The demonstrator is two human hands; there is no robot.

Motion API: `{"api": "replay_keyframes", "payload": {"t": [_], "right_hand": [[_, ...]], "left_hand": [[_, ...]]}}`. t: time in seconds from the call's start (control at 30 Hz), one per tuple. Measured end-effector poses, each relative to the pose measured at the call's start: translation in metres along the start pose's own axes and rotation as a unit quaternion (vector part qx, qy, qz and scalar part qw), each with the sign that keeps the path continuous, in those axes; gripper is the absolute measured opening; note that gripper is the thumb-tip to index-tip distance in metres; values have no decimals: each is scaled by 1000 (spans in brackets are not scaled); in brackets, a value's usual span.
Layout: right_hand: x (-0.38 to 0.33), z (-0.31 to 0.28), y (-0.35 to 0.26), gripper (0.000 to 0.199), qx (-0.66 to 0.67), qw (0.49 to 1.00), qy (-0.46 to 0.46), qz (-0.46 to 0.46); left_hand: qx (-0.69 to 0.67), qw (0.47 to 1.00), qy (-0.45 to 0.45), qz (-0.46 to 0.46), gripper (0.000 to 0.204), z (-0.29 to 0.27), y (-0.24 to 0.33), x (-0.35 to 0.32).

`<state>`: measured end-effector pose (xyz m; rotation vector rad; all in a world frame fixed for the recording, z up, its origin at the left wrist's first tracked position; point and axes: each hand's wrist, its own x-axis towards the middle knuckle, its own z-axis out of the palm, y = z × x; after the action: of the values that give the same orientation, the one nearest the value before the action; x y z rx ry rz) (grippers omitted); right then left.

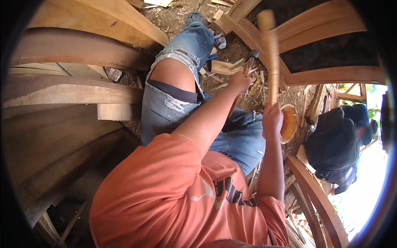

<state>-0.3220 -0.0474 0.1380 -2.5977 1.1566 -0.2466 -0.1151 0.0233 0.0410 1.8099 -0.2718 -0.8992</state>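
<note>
My left hand (240,82) reaches forward past my knees, closed around the wooden handle of what looks like a hammer (253,54). Its dark metal head shows just beyond my fingers, and the handle runs back below them. To its right, my right hand (273,120) grips a long pale wooden stick (273,62) near its lower end. The stick stands up from my fist, blurred, its far end thicker. Beside the right hand is a round, orange-yellow thing (289,123) with a pale rim, partly covered by the hand. Wood offcuts (223,67) and chips lie on the ground beyond my hands.
Large curved timbers (74,51) are stacked on my left. A wooden frame with dark panels (331,56) stands at the far right. Another person in dark clothes (337,136) bends over on the right, behind curved wooden pieces (320,198). A can (220,40) lies near my foot.
</note>
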Motion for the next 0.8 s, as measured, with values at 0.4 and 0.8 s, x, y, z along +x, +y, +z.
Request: {"api": "replay_keyframes", "payload": {"t": [0.4,0.8], "right_hand": [[8,-4,-8,46,-79,995,-55,-30],[10,-20,-36,44,-1,999,-5,-54]], "left_hand": [[49,996,54,59,48,-1,-2,-5],[82,996,38,11,53,-4,-13,-9]]}}
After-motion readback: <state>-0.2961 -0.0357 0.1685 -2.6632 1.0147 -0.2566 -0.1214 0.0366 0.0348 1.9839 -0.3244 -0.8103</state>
